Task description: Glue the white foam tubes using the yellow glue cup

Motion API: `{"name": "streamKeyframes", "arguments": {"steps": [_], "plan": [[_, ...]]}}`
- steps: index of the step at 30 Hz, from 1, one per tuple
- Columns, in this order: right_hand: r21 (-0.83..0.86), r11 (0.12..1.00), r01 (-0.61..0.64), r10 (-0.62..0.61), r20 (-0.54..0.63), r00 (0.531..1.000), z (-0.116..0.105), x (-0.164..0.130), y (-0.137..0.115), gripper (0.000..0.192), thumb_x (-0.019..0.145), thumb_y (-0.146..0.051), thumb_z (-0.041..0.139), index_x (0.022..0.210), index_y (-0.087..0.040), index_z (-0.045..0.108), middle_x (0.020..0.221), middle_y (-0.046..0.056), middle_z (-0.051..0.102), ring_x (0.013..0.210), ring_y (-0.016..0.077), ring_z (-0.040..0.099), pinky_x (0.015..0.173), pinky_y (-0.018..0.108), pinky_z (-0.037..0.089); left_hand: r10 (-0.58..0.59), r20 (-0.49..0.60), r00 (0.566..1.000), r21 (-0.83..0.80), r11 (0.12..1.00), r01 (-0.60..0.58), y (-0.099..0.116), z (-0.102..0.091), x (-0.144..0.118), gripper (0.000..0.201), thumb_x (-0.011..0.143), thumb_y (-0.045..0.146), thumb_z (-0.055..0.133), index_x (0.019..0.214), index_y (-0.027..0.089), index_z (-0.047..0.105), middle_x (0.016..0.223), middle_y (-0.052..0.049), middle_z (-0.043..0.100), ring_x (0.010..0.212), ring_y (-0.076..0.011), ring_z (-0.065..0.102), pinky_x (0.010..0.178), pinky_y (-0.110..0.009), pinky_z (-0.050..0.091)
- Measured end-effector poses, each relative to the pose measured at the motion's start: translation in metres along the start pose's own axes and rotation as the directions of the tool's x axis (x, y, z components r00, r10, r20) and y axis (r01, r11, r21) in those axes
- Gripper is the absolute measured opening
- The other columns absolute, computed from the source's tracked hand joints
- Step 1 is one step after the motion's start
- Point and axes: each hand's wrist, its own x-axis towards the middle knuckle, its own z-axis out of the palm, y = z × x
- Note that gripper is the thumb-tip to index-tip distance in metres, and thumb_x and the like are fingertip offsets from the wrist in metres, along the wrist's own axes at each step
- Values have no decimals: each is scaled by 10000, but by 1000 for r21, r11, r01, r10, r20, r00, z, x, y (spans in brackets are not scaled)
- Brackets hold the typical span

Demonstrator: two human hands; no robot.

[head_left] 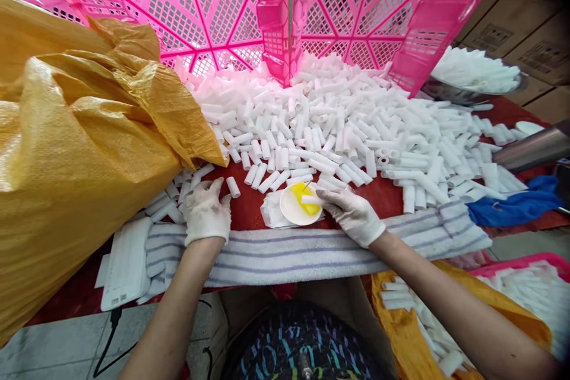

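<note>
As seen in the head view, with clock hours counted from the shallow white dish [289, 211], holds one short white tube [310, 199] at its near end in a narrow pinch of the gloved right hand [351, 214], at three o'clock. Points the tube's free end toward nine, above the yellow patch [303, 192] in the dish. Has the gloved left hand [205, 209] at nine, fingers bent, just beside a lone tube [233, 187]; cannot tell whether anything is inside that grip. Under the dish, crumpled whitish plastic [269, 209] on the red tabletop [386, 191]. At six, along the near edge and just below both hands, a folded striped towel [289, 258]. From eleven round to two, a wide heap of white tubes [320, 116], with upright pink crates [356, 41] behind at twelve. At ten, a bulky yellow sack [80, 148]; at eight, a flat white box [127, 264] with a black cable. At two, a heaped metal bowl [463, 94]; at three, well beyond the right hand, a blue cloth [516, 202]. At four, lower down, an opened sack [386, 332] with more tubes.
</note>
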Motion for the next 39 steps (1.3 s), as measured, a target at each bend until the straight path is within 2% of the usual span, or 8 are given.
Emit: {"name": "streamKeyframes", "arguments": {"steps": [4,9,12,24,27,31,35,39], "plan": [[45,995,-93,93,9,996,0,3,-7,285,840,-433,584,903,-169,670,799,45,654,753,189,647,697,346,557,-12,-17,1000,-68,998,11,7,-3,-2,421,869,346,457,1235,173,571,1211,-152,535,1103,-300,508,937,-406,430],[-85,996,-20,18,-28,999,-5,-5,0,359,806,-372,638,1130,-218,625,1144,65,627,1062,219,599,986,396,475,-10,101,995,-33,999,13,32,5,9,557,869,524,421,1325,209,481,1122,-143,577,992,-287,586,841,-392,466],[-199,977,71,-77,-20,997,-5,-10,4,272,853,-330,575,1092,-220,646,1055,68,659,963,202,636,917,380,518,-3,195,981,29,1000,-2,44,9,20,505,858,458,463,1294,205,511,1072,-135,603,959,-284,599,810,-381,467],[-225,959,171,-181,-24,983,-9,-16,-3,124,809,-252,621,911,-214,680,862,49,613,801,166,609,772,338,519,97,81,992,-102,991,-89,31,13,34,286,760,370,592,979,216,695,989,-92,668,964,-274,568,873,-388,436],[-77,989,130,-131,-12,991,-8,-22,-11,129,762,-262,677,876,-204,655,895,43,595,835,155,604,765,303,515,104,67,992,-455,888,-62,34,7,14,296,776,440,595,959,217,664,962,-44,675,926,-211,592,862,-334,460],[237,954,-182,207,-82,975,-3,-18,-35,294,768,-404,668,965,-192,613,862,36,622,705,114,595,615,233,508,235,144,961,-809,588,-22,58,-6,-22,306,793,422,598,1001,197,606,966,-23,673,860,-151,619,796,-268,498],[339,884,-323,363,-62,930,1,-8,-59,390,764,-517,627,951,-175,607,738,19,611,526,82,511,459,206,429,380,189,905,-874,486,-21,81,-18,-49,245,795,354,612,993,210,617,965,-19,678,847,-142,629,756,-240,511],[203,946,-254,280,-113,953,0,-8,-68,342,765,-512,624,864,-185,614,853,48,660,720,143,612,629,248,507,451,124,884,-859,495,-131,85,-25,-58,240,814,326,592,1030,226,629,1021,-42,663,891,-160,626,810,-268,503]]}}
